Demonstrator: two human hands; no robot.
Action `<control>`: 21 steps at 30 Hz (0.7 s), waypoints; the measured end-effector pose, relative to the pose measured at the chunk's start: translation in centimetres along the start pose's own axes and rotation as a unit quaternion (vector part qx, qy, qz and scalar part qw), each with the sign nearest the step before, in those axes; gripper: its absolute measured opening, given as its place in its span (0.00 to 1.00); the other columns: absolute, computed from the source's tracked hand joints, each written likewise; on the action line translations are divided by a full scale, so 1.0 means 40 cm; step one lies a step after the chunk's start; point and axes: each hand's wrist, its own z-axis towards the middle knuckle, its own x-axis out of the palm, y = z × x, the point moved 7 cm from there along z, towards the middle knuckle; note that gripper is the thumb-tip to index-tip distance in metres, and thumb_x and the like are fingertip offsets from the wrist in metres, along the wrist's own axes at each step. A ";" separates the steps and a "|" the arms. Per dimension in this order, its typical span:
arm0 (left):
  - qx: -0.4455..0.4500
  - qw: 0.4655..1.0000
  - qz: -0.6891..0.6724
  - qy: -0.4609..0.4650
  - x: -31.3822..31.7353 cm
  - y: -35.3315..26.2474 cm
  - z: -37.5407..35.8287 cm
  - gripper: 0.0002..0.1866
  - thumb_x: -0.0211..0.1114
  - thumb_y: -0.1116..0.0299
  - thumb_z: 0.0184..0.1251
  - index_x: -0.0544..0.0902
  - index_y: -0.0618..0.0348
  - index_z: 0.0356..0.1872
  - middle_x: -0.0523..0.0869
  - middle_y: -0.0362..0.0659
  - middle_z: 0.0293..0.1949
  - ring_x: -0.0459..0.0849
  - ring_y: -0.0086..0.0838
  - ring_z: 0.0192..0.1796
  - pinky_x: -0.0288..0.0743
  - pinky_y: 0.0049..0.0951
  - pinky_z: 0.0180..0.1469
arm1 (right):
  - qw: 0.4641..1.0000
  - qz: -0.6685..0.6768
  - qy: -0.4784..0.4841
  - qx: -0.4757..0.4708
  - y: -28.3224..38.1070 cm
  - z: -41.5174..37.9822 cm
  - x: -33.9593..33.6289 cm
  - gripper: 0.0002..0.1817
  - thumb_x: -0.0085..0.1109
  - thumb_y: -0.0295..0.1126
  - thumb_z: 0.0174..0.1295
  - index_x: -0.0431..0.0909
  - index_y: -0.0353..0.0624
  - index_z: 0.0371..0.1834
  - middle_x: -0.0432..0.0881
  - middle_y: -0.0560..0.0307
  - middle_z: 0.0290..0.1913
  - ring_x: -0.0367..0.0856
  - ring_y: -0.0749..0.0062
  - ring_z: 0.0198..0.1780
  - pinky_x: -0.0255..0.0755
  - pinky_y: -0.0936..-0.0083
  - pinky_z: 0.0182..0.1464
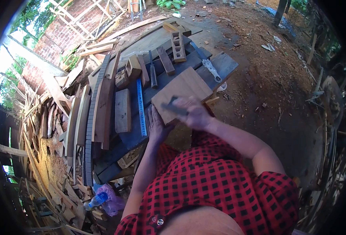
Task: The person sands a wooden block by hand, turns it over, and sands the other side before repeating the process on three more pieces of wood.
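A flat, light-brown wooden board (pixel 190 84) lies tilted at the near end of the workbench, close to my body. My left hand (pixel 157 125) grips its left near corner, fingers along the edge. On the board's top face, my right hand (pixel 195 116) presses a dark grey flat piece (pixel 169 105), perhaps sandpaper; motion blur hides its exact kind. Left of the board are a blue ruler (pixel 141 107) and a thick wood block (pixel 123 111). A chisel (pixel 153 72) with a dark handle lies just beyond the board.
On the bench (pixel 223 64) are a block with square holes (pixel 178 47), several wood offcuts and a metal tool partly wrapped in plastic (pixel 212 70). Long curved strips (pixel 98 105) line its left side. A blue-labelled bottle (pixel 96 200) and purple bag (pixel 112 199) lie among scrap wood.
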 end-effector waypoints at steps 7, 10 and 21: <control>-0.026 1.000 -0.006 0.001 -0.001 0.001 -0.001 0.60 0.73 0.50 0.46 0.43 0.69 0.71 0.50 0.61 0.72 0.44 0.53 0.75 0.43 0.43 0.74 | 0.957 -0.164 -0.192 0.142 -0.151 -0.076 -0.092 0.23 0.62 0.36 0.54 0.73 0.40 0.53 0.76 0.48 0.52 0.72 0.57 0.59 0.59 0.57 0.62; -0.031 0.999 -0.018 0.012 -0.007 -0.002 0.000 0.60 0.73 0.51 0.46 0.41 0.69 0.71 0.49 0.61 0.72 0.44 0.53 0.75 0.43 0.42 0.74 | 0.989 -0.004 -0.123 0.083 -0.005 -0.081 -0.004 0.24 0.57 0.40 0.59 0.72 0.44 0.58 0.74 0.50 0.59 0.68 0.60 0.65 0.52 0.55 0.68; -0.039 0.999 -0.007 0.011 -0.004 0.003 -0.003 0.60 0.72 0.51 0.48 0.40 0.67 0.72 0.49 0.59 0.72 0.43 0.54 0.75 0.45 0.42 0.74 | 0.988 0.007 -0.105 0.111 -0.116 -0.121 -0.124 0.19 0.55 0.39 0.60 0.77 0.47 0.54 0.77 0.55 0.58 0.69 0.65 0.64 0.56 0.51 0.63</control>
